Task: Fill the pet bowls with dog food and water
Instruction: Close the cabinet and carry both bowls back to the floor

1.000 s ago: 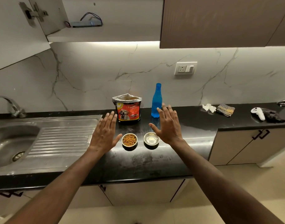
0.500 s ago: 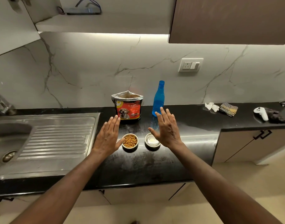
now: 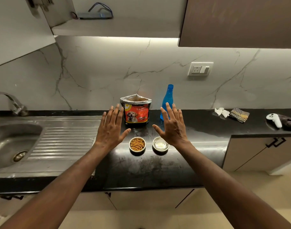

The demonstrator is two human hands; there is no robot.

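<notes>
Two small steel bowls sit side by side on the black counter (image 3: 141, 171). The left bowl (image 3: 137, 145) holds brown kibble; the right bowl (image 3: 160, 144) holds clear water. Behind them stands an open red dog food bag (image 3: 136, 111) and a blue plastic bottle (image 3: 167, 100), capped, upright by the wall. My left hand (image 3: 111, 129) hovers flat with fingers spread, left of the kibble bowl. My right hand (image 3: 172, 128) hovers the same way above and right of the water bowl, partly covering the bottle's base. Neither hand holds anything.
A steel sink (image 3: 12, 142) with drainboard and tap (image 3: 11, 101) fills the left. At the right lie crumpled tissue (image 3: 221, 111), a checked cloth (image 3: 239, 114), a white controller (image 3: 274, 119) and a dark cloth (image 3: 289, 123). Cabinets hang overhead.
Both hands stay spread and empty, lifted slightly further toward the bag and bottle. The camera has shifted a little; the bowls, bag and bottle have not moved.
</notes>
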